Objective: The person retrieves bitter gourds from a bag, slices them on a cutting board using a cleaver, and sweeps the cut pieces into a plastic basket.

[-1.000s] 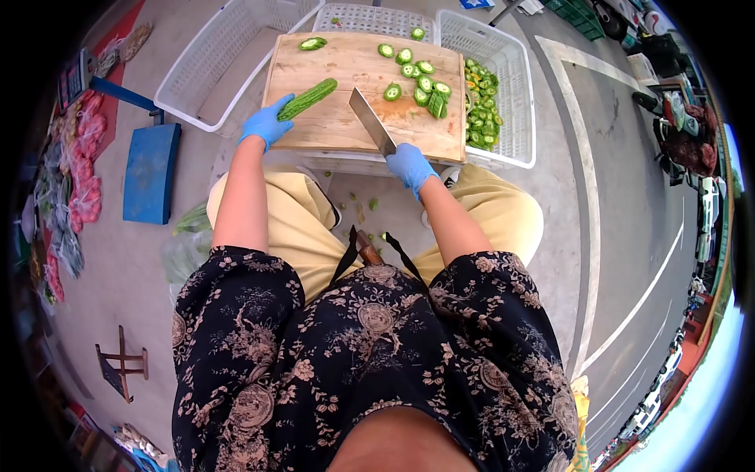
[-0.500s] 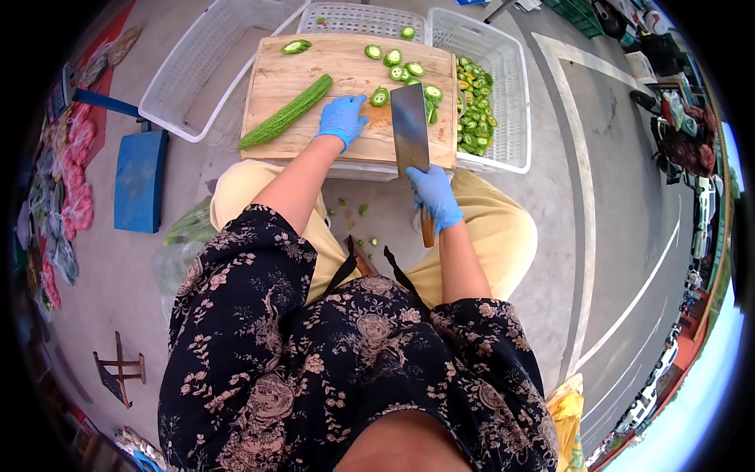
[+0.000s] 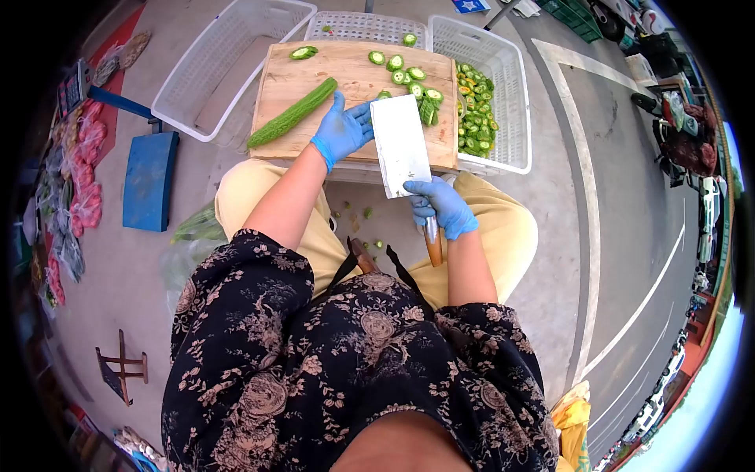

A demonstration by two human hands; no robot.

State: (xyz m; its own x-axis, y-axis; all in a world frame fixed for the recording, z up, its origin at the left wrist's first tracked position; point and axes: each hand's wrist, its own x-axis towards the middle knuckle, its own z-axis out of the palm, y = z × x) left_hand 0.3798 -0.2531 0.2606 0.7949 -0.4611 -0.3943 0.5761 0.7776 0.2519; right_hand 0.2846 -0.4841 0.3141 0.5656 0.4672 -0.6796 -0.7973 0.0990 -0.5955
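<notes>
My right hand [image 3: 442, 206], in a blue glove, is wrapped round the wooden handle of a cleaver [image 3: 401, 145]. The broad blade faces up and shines almost white above the near edge of the wooden cutting board [image 3: 350, 67]. My gloved left hand [image 3: 344, 130] is open beside the blade, thumb raised and fingers stretched towards it; whether the fingertips touch it I cannot tell. A long bumpy green bitter melon [image 3: 292, 113] lies whole on the board's left. Several cut slices [image 3: 399, 76] are scattered on its right, one partly behind the blade, and a cut piece [image 3: 303, 53] sits at the back left.
A white crate [image 3: 515, 110] right of the board holds many slices [image 3: 476, 118]. Another white crate [image 3: 185, 86] stands on the left, and a third [image 3: 368, 23] behind. A blue platform scale [image 3: 149, 181] and a plastic bag of greens [image 3: 193, 236] are to the left.
My left hand has lifted off the board and turned, fingers now spread. The cleaver has tilted and shifted left, its face turning from dark to bright. The whole bitter melon stays put.
</notes>
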